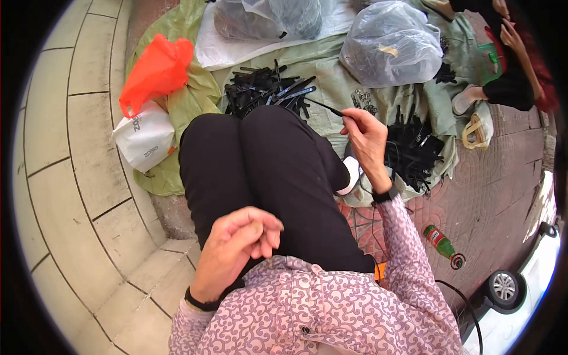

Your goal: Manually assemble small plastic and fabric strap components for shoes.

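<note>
My right hand (pixel 367 139) is raised past my right knee and pinches a thin black strip (pixel 324 106) that points left toward a heap of black plastic strips (pixel 266 92) on the green sheet (pixel 337 83). My left hand (pixel 239 245) rests on my black-trousered lap (pixel 266 177), fingers curled loosely; whether it holds something small is unclear. A second heap of black strips (pixel 411 151) lies just right of my right hand.
An orange bag (pixel 157 71) and a white bag (pixel 145 139) sit at the left. Clear plastic bags (pixel 390 44) lie at the back. Another person (pixel 509 65) sits at the top right. A green bottle (pixel 441 242) lies on the red paving.
</note>
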`<state>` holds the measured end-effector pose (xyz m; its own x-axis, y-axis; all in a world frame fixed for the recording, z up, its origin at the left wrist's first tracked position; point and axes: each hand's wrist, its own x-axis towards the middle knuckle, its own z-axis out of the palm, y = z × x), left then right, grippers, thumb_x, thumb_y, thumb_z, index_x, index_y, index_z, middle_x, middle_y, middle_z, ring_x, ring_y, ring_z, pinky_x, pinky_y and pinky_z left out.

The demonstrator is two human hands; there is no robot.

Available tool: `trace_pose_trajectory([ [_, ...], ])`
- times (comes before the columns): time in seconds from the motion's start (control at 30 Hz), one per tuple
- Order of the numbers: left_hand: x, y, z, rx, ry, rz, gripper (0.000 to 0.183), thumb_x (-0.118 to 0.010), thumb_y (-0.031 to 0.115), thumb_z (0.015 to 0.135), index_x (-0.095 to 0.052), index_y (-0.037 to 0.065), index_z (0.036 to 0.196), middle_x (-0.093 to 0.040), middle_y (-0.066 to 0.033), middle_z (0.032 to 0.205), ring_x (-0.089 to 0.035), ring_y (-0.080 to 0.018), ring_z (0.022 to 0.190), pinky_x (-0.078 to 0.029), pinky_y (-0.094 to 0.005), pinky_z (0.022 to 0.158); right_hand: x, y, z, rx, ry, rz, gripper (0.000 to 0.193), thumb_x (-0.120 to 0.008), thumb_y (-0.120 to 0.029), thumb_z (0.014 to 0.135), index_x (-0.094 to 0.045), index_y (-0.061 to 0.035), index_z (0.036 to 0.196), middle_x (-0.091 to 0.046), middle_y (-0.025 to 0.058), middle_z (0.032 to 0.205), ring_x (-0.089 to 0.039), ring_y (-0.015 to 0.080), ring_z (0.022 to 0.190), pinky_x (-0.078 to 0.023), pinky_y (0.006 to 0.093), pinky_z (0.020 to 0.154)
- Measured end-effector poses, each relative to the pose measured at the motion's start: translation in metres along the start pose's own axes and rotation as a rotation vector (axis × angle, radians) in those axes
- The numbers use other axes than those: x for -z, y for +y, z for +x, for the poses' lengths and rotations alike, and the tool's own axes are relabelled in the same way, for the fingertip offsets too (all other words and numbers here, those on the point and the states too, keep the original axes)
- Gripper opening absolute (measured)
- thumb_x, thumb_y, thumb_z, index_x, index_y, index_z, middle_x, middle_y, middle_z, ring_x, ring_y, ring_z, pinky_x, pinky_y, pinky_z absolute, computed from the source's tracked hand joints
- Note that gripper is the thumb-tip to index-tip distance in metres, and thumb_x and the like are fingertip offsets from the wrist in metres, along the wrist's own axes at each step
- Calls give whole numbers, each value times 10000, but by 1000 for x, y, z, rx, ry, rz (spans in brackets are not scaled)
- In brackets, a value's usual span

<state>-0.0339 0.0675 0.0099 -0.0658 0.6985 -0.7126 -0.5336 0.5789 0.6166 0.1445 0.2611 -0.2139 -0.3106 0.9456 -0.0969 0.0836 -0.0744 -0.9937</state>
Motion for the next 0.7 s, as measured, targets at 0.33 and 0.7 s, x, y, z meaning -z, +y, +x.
trace_pose_trajectory([
  [0.33, -31, 22, -25, -489, 18, 400, 297, -512, 146, 996, -613, -32, 1210, -505, 28, 711, -420, -25, 601, -343, -170, 538, 25, -180, -111, 177, -152, 374, 137, -620, 94, 867, -673, 64, 991, -628, 101, 877, -649, 147, 696, -521, 236, 583],
  [0.7, -27, -15, -44, -310, -297, 405, 141, -618, 109, 934, -701, 18, 1002, -534, 58, 667, -432, -1, 560, -314, -194, 483, 0, -208, -155, -102, -374, 801, 229, -564, 9, 931, -625, 34, 1150, -660, 89, 841, -613, 149, 627, -472, 238, 540],
])
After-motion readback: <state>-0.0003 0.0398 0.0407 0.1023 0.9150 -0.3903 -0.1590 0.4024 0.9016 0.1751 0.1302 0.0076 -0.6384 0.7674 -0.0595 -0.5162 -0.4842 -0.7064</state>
